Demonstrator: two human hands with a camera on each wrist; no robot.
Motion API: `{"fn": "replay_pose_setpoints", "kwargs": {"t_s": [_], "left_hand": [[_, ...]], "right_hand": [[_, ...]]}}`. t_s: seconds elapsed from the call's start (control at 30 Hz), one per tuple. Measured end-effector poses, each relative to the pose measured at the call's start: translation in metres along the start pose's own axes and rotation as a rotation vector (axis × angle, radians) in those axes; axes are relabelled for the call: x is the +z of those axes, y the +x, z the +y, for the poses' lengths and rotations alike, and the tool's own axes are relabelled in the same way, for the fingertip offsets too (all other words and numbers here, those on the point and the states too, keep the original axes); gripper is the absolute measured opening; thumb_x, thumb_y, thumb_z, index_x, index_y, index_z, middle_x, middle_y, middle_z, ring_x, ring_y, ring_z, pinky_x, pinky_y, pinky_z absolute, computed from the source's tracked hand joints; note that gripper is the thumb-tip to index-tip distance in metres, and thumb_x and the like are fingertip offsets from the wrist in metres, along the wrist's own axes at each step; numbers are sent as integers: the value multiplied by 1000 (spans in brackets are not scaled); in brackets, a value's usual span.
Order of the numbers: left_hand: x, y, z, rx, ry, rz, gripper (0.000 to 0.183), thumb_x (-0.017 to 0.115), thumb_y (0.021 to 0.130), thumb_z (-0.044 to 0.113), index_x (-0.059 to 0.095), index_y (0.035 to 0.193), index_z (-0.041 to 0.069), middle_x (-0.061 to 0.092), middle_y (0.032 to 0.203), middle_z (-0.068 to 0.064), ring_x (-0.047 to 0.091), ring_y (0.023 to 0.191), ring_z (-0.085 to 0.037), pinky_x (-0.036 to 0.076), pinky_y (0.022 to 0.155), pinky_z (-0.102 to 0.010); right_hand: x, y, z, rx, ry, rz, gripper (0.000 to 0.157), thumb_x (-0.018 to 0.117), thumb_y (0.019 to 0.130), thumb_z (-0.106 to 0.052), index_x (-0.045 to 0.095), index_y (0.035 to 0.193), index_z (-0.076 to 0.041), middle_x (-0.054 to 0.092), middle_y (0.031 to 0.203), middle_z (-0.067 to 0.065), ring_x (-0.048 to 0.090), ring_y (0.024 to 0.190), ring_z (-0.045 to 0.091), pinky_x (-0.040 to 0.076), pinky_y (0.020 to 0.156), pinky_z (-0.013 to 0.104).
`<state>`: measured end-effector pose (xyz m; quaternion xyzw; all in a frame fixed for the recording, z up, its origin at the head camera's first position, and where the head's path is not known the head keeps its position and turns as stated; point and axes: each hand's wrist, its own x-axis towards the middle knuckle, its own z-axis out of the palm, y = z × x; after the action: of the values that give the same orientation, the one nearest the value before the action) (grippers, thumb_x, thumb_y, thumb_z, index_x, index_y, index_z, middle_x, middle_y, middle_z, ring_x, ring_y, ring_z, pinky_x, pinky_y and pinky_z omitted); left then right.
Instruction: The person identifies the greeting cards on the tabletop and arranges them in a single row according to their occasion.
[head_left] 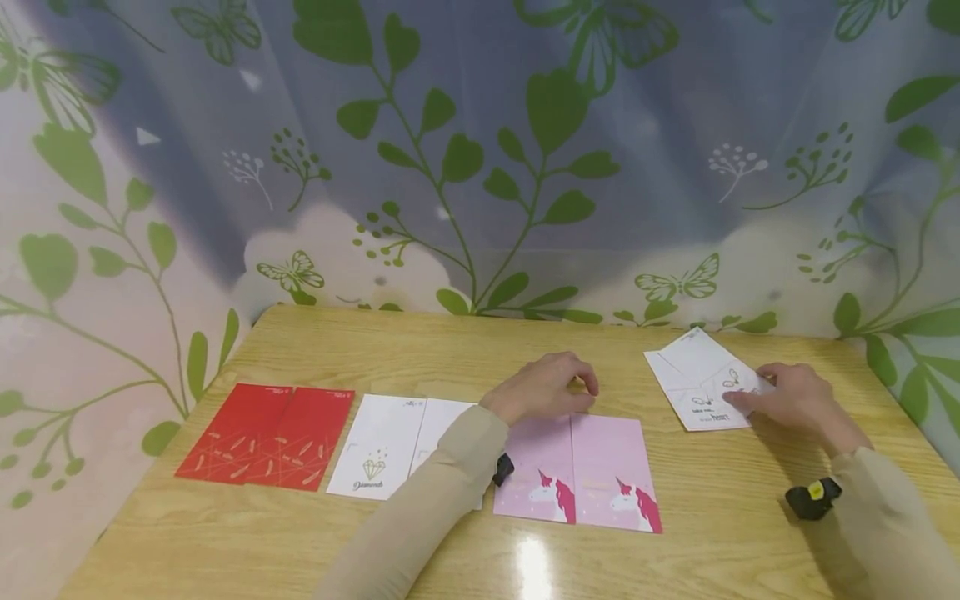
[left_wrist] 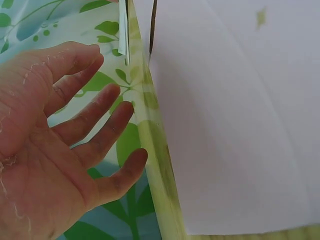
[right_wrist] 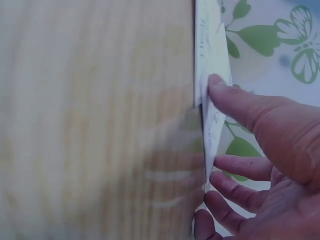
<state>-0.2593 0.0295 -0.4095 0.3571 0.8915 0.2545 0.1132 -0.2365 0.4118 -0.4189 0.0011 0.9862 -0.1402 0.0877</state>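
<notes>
My right hand (head_left: 797,398) pinches the edge of a white card (head_left: 738,387) printed with small drawings and lettering, thumb on top and fingers beneath. That card lies slanted over another white card (head_left: 678,367) at the right of the table. In the right wrist view, the thumb (right_wrist: 235,97) presses the card face near the tabletop. My left hand (head_left: 546,385) hovers just past the top edges of two pink unicorn cards (head_left: 534,475), its fingers loosely bent and holding nothing. The left wrist view shows that palm and its spread fingers (left_wrist: 107,135) beside a pale card.
Two red cards (head_left: 266,437) lie side by side at the left of the wooden table (head_left: 420,350). Next to them are two white diamond cards (head_left: 378,437), one partly hidden by my left sleeve. A leaf-patterned curtain (head_left: 480,167) hangs along the back edge.
</notes>
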Motion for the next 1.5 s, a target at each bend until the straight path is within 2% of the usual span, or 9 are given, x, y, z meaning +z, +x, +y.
{"fn": "replay_pose_setpoints", "kwargs": {"t_s": [0.23, 0.47, 0.63, 0.77, 0.9, 1.03, 1.17, 1.43, 1.5], "left_hand": [[0, 2, 1, 44, -54, -1, 16, 64, 99, 21, 73, 111, 15, 69, 122, 2, 59, 109, -15, 46, 97, -24], [3, 11, 5, 8, -197, -52, 18, 65, 99, 22, 72, 114, 15, 70, 121, 3, 62, 110, -10, 49, 95, -21], [7, 24, 12, -36, -273, -68, 23, 64, 100, 25, 70, 120, 14, 68, 123, 4, 64, 111, -7, 51, 93, -20], [11, 36, 17, -72, -261, -57, 31, 65, 99, 26, 67, 127, 13, 68, 124, 2, 63, 111, -7, 50, 95, -21], [15, 50, 21, -147, -264, -42, 41, 66, 99, 27, 61, 136, 12, 67, 127, -2, 62, 112, -11, 50, 98, -23], [18, 62, 22, -230, -348, -12, 51, 67, 98, 29, 55, 143, 9, 68, 133, -6, 65, 118, -17, 52, 97, -25], [20, 70, 23, -272, -426, 28, 53, 67, 97, 29, 55, 143, 6, 67, 135, -9, 65, 121, -20, 54, 92, -26], [26, 79, 28, -321, -372, 77, 52, 69, 95, 31, 60, 139, 4, 65, 139, -6, 61, 126, -18, 51, 103, -27], [27, 80, 28, -323, -354, 79, 51, 69, 95, 32, 62, 137, 4, 66, 136, -5, 62, 123, -17, 51, 102, -26]], "right_hand": [[-6, 6, 1, 36, 94, -78, 97, 71, 89, -58, 44, 134, 24, 46, 135, 47, 47, 119, 62, 43, 98, 68], [-9, 14, 1, 68, 111, -165, 100, 71, 89, -56, 38, 135, 26, 40, 137, 49, 46, 119, 59, 41, 101, 66], [-9, 12, -3, 64, 58, -137, 101, 72, 87, -60, 41, 135, 23, 44, 135, 48, 46, 117, 62, 43, 95, 65], [-4, 8, -8, 45, 42, -109, 101, 72, 85, -64, 42, 134, 19, 46, 131, 47, 44, 114, 65, 41, 91, 66], [2, 5, -15, 38, 54, -84, 101, 75, 82, -65, 43, 133, 16, 47, 127, 45, 43, 109, 60, 38, 86, 62], [3, 4, -22, 44, 55, -77, 102, 76, 80, -64, 43, 132, 17, 47, 124, 44, 44, 106, 58, 37, 84, 59], [3, 6, -27, 41, 67, -83, 99, 78, 79, -62, 44, 129, 16, 47, 122, 42, 43, 105, 55, 37, 85, 59], [6, 9, -31, 15, 151, -56, 90, 82, 80, -55, 41, 124, 13, 47, 122, 40, 45, 105, 52, 41, 86, 56], [6, 8, -30, 0, 179, -31, 82, 81, 82, -52, 45, 120, 11, 51, 120, 38, 50, 103, 48, 44, 82, 49]]}}
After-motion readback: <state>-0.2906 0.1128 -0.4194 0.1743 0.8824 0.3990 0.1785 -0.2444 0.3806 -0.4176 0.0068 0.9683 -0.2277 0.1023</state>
